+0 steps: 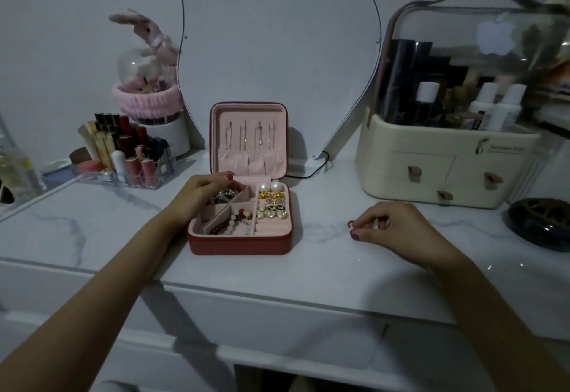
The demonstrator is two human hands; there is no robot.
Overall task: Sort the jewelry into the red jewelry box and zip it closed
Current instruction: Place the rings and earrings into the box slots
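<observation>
At the middle of the white marbled surface (308,271) stands the red jewelry box (240,245), unzipped, its lid (249,137) upright against the mirror (277,37) behind. Lid lining pink; thin necklaces (249,135) hang on it above a gathered pocket. Base is divided into compartments: pearl and gold earrings (273,202) fill the right column, a beaded bracelet (234,222) with red, white and green beads lies in the front compartment, dark rings (223,196) sit in the rear left one.

Left hand (197,196) rests over the box's rear left corner, fingers curled down at the ring compartment, red-painted thumbnail near the hinge. Cannot tell whether it grips a piece or only touches the lining.

Right hand (388,225) lies on the surface well to the right of the box, fingertips pinched together; something pale shows between them, too small to identify.

Left of the box, near the wall: a clear organizer (129,157) packed with lipsticks. Behind it, a glass dome with a pink plush rabbit (148,34) and a pink headband (148,100) round its base.

Right of the box: a cream cosmetics case (450,169) with clear domed lid, bottles inside, small drawers with pink tabs. A dark round object (539,222) sits at the far right edge.
</observation>
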